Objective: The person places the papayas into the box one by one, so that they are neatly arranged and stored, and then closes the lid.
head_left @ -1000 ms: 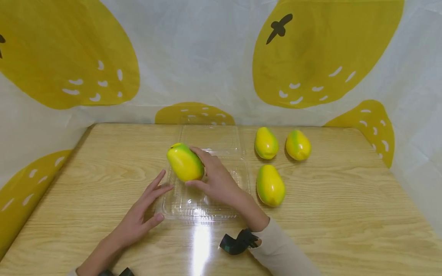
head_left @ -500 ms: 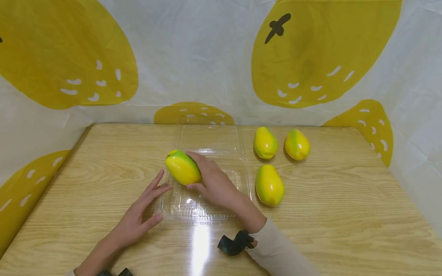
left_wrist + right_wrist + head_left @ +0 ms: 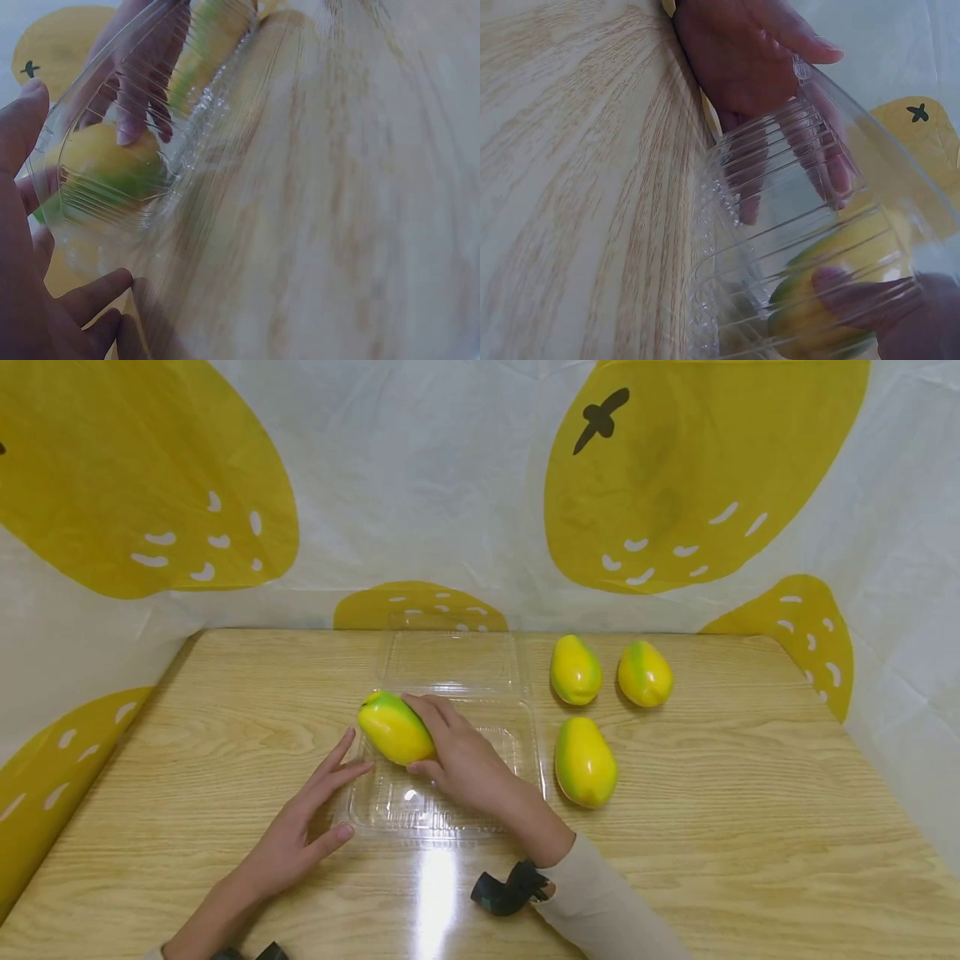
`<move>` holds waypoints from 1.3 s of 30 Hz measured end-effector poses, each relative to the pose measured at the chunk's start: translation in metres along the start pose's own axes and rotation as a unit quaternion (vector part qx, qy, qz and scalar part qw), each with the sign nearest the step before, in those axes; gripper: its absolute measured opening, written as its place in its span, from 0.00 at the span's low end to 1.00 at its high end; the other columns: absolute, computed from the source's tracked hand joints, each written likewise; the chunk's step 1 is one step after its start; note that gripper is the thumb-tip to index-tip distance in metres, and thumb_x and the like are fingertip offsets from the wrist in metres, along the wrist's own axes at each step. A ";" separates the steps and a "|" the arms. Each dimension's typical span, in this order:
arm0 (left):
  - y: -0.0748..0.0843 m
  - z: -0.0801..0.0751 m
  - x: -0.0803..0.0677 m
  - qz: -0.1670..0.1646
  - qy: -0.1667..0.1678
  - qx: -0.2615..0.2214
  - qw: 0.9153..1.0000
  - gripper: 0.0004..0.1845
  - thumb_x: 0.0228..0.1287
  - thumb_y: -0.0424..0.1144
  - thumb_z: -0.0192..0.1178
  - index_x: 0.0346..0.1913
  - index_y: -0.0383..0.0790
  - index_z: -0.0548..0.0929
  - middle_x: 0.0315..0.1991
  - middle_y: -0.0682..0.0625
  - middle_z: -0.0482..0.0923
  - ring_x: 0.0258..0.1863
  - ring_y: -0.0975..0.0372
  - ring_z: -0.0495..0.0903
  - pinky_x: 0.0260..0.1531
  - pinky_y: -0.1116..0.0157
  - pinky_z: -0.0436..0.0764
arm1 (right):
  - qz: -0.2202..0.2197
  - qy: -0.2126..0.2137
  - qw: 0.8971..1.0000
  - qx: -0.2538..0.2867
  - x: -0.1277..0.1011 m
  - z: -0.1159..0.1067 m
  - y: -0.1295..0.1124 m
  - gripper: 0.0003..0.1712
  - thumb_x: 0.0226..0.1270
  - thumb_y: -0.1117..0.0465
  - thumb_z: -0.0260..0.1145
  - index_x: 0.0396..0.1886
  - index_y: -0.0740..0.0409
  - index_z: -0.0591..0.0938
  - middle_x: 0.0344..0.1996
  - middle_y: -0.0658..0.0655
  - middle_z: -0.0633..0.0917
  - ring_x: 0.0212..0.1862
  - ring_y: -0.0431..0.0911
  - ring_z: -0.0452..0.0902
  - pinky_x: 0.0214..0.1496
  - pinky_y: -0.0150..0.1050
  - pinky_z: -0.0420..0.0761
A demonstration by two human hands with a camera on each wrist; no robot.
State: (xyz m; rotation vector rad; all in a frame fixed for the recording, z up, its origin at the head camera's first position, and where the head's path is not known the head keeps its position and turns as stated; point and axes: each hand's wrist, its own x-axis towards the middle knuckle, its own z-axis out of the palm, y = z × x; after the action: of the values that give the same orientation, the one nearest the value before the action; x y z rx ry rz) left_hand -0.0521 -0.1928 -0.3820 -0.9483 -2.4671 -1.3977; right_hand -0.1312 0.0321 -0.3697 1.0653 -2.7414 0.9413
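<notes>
A glossy yellow-green papaya (image 3: 393,731) lies tilted in the left part of a clear plastic clamshell box (image 3: 465,821), its dark stem end to the upper left. My right hand (image 3: 468,764) grips its right side, thumb toward me and fingers on the far side. Through the ribbed plastic wall in the right wrist view, the thumb presses on the papaya (image 3: 810,319). My left hand (image 3: 300,827) is at the box's left side, fingers spread and fairly straight, fingertips right at the rim. The far fingers of my right hand are partly hidden.
The box's clear lid (image 3: 453,660) is folded back flat behind it. To the right stand three more papayas, one nearer (image 3: 587,762), one far left (image 3: 576,670) and one far right (image 3: 645,674). A fruit-printed cloth (image 3: 420,485) hangs behind the wooden table (image 3: 720,827).
My right hand has lowered the papaya into the left part of the box, moving slightly left and toward me. My left hand has stayed nearly in place.
</notes>
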 end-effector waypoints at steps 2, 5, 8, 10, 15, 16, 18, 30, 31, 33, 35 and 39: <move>-0.001 0.000 0.000 -0.001 0.001 0.002 1.000 0.27 0.59 0.38 0.56 0.61 0.33 0.65 0.67 0.35 0.43 0.64 0.43 0.47 0.57 0.48 0.52 | 0.002 0.001 1.000 -0.001 0.000 0.000 0.000 0.46 0.56 0.55 0.66 0.69 0.43 0.49 0.60 0.51 0.61 0.55 0.45 0.64 0.54 0.44 0.69; -0.001 0.000 0.000 -0.001 0.001 0.000 1.000 0.27 0.59 0.38 0.56 0.61 0.33 0.65 0.68 0.35 0.43 0.64 0.43 0.47 0.56 0.45 0.52 | 0.009 0.004 1.000 -0.005 0.001 0.001 0.000 0.47 0.55 0.54 0.66 0.69 0.40 0.48 0.60 0.52 0.60 0.54 0.47 0.65 0.52 0.45 0.70; -0.001 -0.001 0.000 0.001 0.002 0.002 1.000 0.27 0.59 0.38 0.56 0.61 0.32 0.65 0.67 0.35 0.43 0.64 0.43 0.47 0.59 0.54 0.51 | 0.018 0.008 1.000 -0.012 0.001 0.001 0.001 0.47 0.55 0.53 0.66 0.69 0.38 0.48 0.60 0.51 0.60 0.54 0.48 0.65 0.49 0.46 0.71; -0.001 -0.001 0.000 0.003 0.002 0.005 1.000 0.27 0.59 0.38 0.56 0.61 0.32 0.65 0.67 0.35 0.44 0.64 0.43 0.47 0.60 0.61 0.50 | 0.024 0.009 1.000 -0.016 0.001 0.001 0.001 0.48 0.55 0.53 0.66 0.69 0.36 0.48 0.60 0.51 0.60 0.54 0.48 0.65 0.48 0.46 0.72; -0.001 -0.001 0.000 0.000 0.000 0.009 1.000 0.27 0.59 0.38 0.56 0.61 0.33 0.65 0.68 0.36 0.43 0.65 0.43 0.47 0.60 0.68 0.47 | 0.022 0.008 0.999 -0.022 0.001 0.000 0.001 0.48 0.56 0.53 0.65 0.69 0.37 0.46 0.60 0.52 0.60 0.54 0.48 0.64 0.49 0.46 0.71; -0.002 0.000 -0.001 -0.001 -0.001 0.008 1.000 0.27 0.59 0.38 0.56 0.61 0.33 0.65 0.68 0.36 0.43 0.65 0.43 0.47 0.60 0.69 0.47 | 0.023 0.008 0.999 -0.023 0.001 0.000 0.001 0.48 0.56 0.53 0.65 0.69 0.38 0.46 0.60 0.52 0.60 0.55 0.48 0.63 0.50 0.46 0.71; -0.002 0.000 -0.001 -0.005 -0.002 0.009 1.000 0.28 0.59 0.38 0.57 0.61 0.33 0.64 0.68 0.36 0.43 0.65 0.43 0.46 0.60 0.66 0.48 | 0.025 0.006 0.999 -0.023 0.001 -0.001 0.000 0.48 0.56 0.53 0.64 0.69 0.39 0.46 0.60 0.52 0.60 0.56 0.48 0.63 0.51 0.46 0.70; -0.001 0.000 0.000 -0.011 -0.004 0.002 1.000 0.27 0.60 0.39 0.56 0.61 0.33 0.64 0.68 0.37 0.42 0.65 0.43 0.45 0.58 0.47 0.50 | 0.036 0.001 0.999 -0.008 -0.001 -0.002 -0.001 0.46 0.57 0.52 0.63 0.69 0.41 0.46 0.60 0.53 0.60 0.57 0.47 0.62 0.53 0.45 0.69; -0.001 0.000 0.000 -0.010 -0.004 0.003 1.000 0.27 0.60 0.39 0.56 0.61 0.33 0.64 0.68 0.36 0.42 0.65 0.43 0.45 0.59 0.50 0.50 | 0.037 0.001 0.999 -0.007 -0.001 -0.002 -0.001 0.46 0.57 0.52 0.63 0.69 0.41 0.46 0.60 0.53 0.59 0.57 0.47 0.62 0.53 0.45 0.69; -0.001 0.000 -0.001 -0.012 -0.005 0.003 1.000 0.28 0.60 0.39 0.56 0.61 0.33 0.64 0.68 0.37 0.42 0.65 0.44 0.45 0.59 0.50 0.50 | 0.039 0.000 0.999 -0.004 -0.001 -0.002 -0.001 0.46 0.58 0.52 0.63 0.69 0.41 0.46 0.60 0.53 0.59 0.57 0.47 0.61 0.54 0.45 0.69; -0.001 0.000 -0.001 -0.016 -0.006 0.003 1.000 0.28 0.60 0.39 0.56 0.61 0.33 0.64 0.68 0.37 0.42 0.65 0.44 0.45 0.57 0.46 0.50 | 0.040 0.000 0.999 -0.003 -0.002 -0.002 -0.001 0.46 0.57 0.52 0.63 0.69 0.42 0.46 0.60 0.53 0.59 0.58 0.46 0.61 0.55 0.44 0.68; -0.001 0.000 -0.001 -0.021 -0.007 0.001 1.000 0.28 0.60 0.39 0.56 0.62 0.34 0.64 0.68 0.38 0.42 0.65 0.44 0.45 0.54 0.40 0.51 | 0.037 0.002 0.999 -0.003 -0.002 -0.003 -0.001 0.46 0.58 0.52 0.63 0.69 0.42 0.46 0.60 0.54 0.60 0.57 0.46 0.62 0.55 0.43 0.68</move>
State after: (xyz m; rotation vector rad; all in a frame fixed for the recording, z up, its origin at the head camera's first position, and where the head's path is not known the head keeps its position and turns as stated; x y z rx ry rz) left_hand -0.0515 -0.1938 -0.3830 -0.9152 -2.5112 -1.4064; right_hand -0.1294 0.0342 -0.3668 0.9676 -2.7964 0.9410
